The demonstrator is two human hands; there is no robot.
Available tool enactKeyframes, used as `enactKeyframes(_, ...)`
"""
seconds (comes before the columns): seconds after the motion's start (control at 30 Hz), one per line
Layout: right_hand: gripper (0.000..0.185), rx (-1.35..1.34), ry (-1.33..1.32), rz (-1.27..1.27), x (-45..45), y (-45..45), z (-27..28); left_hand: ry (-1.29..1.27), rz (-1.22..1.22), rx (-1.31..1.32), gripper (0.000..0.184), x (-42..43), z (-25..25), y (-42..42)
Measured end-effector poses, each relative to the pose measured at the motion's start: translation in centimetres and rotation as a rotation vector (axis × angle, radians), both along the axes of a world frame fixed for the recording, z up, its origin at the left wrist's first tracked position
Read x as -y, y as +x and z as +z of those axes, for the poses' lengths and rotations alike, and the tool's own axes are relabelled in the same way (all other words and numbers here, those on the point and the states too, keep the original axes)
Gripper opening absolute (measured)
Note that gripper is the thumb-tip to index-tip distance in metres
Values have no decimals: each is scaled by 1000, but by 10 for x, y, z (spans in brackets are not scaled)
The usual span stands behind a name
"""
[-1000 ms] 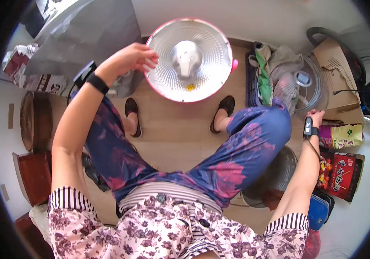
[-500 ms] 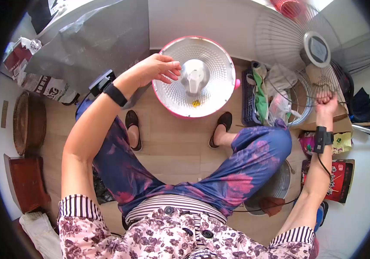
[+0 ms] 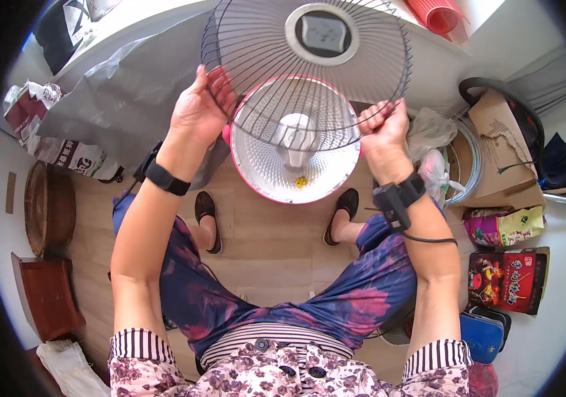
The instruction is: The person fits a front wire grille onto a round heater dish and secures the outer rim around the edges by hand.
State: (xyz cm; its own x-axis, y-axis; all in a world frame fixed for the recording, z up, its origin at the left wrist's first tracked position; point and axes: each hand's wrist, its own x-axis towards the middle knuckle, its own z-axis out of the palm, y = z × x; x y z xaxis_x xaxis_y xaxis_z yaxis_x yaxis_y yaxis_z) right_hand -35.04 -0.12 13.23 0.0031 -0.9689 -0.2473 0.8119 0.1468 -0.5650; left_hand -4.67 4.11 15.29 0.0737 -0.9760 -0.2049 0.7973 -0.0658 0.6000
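Note:
A round wire grille (image 3: pixel 256 73) with a pale disc at its centre is held up in front of me. My right hand (image 3: pixel 385 126) is closed on its right rim. My left hand (image 3: pixel 203 109) grasps the left rim, its fingers partly behind the wires. Below and partly behind the grille is a dish-shaped heater (image 3: pixel 256 173) with a pink rim and a dimpled silver reflector. A silver centre piece (image 3: pixel 296 135) stands in the reflector, with a small yellow sticker (image 3: pixel 301 182) below it. The grille's lower edge overlaps the reflector in view; whether they touch I cannot tell.
To the right are plastic bags (image 3: pixel 428 132), a wire coil (image 3: pixel 473 165), a cardboard box (image 3: pixel 504 142) and a red package (image 3: pixel 508 281). A large grey bag (image 3: pixel 124 99) stands at the left, near a round wooden container (image 3: pixel 48 208) and a brown wooden box (image 3: pixel 45 288).
My right hand has brought the grille from the far right to above the heater. My left hand has moved up and left from beside the reflector to the grille's left rim.

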Motion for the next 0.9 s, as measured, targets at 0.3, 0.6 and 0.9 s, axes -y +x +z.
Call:
enactKeyframes(0.3, 51, -671, -36, 236, 39, 18, -30, -1, 19, 203, 33, -17, 0, 112)
enactKeyframes(0.6, 52, -1926, -514, 16, 169, 17, -117, 168, -129, 704, 38, -66, -34, 148)
enactKeyframes(0.9, 38, -1329, -245, 329, 205, 34, -127, 243, -288, 717, 39, -77, -48, 137)
